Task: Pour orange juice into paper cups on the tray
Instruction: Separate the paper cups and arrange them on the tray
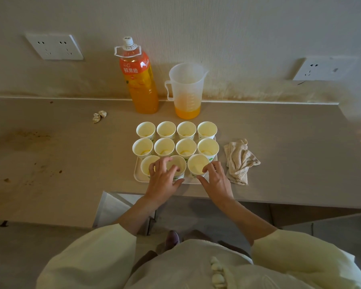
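At the near edge of the countertop [279, 142], a person's left hand [164, 178] curls around the middle front cup [180, 163]. The right hand [217, 180] grips the right front cup [196, 164]. Both cups stand on a white tray [137, 174]. A third cup [147, 163] stands front left, with two rows of four paper cups [164, 147] behind. A crumpled cloth [239, 161] lies just right of the tray. Along the far edge stand a measuring jug [186, 86], holding a shallow layer of orange juice [187, 112], and the juice bottle [141, 84].
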